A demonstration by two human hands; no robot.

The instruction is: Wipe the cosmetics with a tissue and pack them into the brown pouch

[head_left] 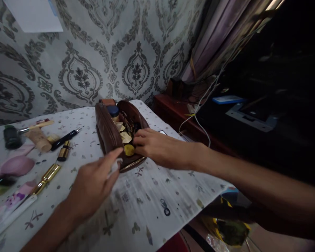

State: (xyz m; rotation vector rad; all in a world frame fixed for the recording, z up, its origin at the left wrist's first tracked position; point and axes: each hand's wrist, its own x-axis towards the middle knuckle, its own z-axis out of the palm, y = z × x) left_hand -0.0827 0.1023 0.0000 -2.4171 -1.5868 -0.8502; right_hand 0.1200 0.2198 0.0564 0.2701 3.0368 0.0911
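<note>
A brown zip-up cosmetic bag (107, 131) stands unzipped near the wall, with a dark-blue-capped jar (112, 111), a round yellow item (129, 150) and pale crumpled pieces (125, 137) inside. My right hand (157, 147) reaches over the bag's right side, its fingers curled down into the opening; what they grip, if anything, is hidden. At the bag's near left corner is my left hand (93, 183), thumb and fingers closed around a small white piece (115, 166), perhaps tissue. Motion blurs this hand slightly.
Cosmetics lie on the left of the patterned tablecloth (136, 210): a pink sponge (18, 165), a gold tube (46, 178), a small dark bottle (64, 151), a black pen-like item (65, 139). White cables (206, 94) hang at right by a reddish-brown cabinet (165, 110).
</note>
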